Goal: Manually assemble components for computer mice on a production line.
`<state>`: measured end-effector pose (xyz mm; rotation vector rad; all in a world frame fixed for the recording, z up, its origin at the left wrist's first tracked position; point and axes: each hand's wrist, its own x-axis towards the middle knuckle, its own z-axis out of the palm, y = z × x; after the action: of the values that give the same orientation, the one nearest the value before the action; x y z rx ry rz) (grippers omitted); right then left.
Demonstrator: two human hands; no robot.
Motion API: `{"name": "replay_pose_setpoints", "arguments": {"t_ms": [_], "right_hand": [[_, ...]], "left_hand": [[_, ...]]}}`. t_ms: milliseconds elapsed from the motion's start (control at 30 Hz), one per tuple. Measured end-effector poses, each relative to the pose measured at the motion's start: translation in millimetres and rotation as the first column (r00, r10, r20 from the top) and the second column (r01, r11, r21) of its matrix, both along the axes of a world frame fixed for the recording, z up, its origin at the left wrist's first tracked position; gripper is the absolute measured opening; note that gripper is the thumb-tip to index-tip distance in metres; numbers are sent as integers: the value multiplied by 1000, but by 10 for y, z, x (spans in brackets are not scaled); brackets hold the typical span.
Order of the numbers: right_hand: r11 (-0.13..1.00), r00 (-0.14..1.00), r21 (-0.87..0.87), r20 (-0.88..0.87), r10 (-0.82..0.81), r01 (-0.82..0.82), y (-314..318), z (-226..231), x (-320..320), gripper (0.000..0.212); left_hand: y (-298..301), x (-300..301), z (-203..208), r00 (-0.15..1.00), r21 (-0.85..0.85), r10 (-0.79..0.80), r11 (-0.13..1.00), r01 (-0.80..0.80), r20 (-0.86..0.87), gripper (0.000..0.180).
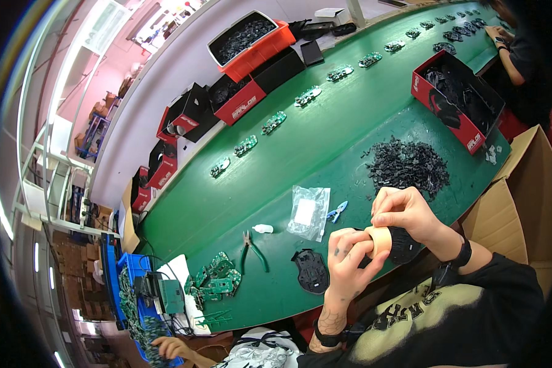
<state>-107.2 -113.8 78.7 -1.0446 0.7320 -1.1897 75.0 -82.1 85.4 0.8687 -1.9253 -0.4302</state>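
My left hand [349, 257] is wrapped round a roll of tan tape [381, 238], held above the near edge of the green bench. The fingers of my right hand [408, 214] are pinched together at the roll's upper edge. Just beyond the roll, under my right hand, is a dark rounded object [405, 246], partly hidden. Left of my left hand lies a black mouse-shaped plastic shell [311, 270]. A clear plastic bag [309, 213] with a white label and blue-handled cutters [337, 211] rest beyond my hands.
A heap of small black parts [405, 165] lies beyond my right hand, with a red-black box [457, 98] behind it. Circuit boards [308, 95] line the belt. Green-handled pliers [249, 253], a white bottle [262, 229] and board pieces [216, 279] lie left. Another person's hand [172, 348] is lower left.
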Motion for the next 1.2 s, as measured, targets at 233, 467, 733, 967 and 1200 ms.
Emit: {"name": "replay_pose_setpoints", "arguments": {"t_ms": [233,467,733,967,1200], "right_hand": [[987,997,-139,-6,-82,80,-28,-26,45,4],[960,976,-238,-125,-177,144,-8,-53,58,6],[907,940,-353,-160,-301,230,8,-45,127,8],[894,929,-391,-196,-313,219,0,-81,133,9],[909,926,-344,-205,-319,237,-32,-93,146,9]], "left_hand": [[28,-21,9,999,-58,-8,998,6,-32,26],[48,-48,8,998,-38,-11,999,9,-54,25],[79,-35,-2,995,9,-23,1000,24,-101,25],[115,-38,-11,998,-23,-20,1000,19,-64,26],[120,-37,-52,998,-110,-57,992,57,2,31]]}}
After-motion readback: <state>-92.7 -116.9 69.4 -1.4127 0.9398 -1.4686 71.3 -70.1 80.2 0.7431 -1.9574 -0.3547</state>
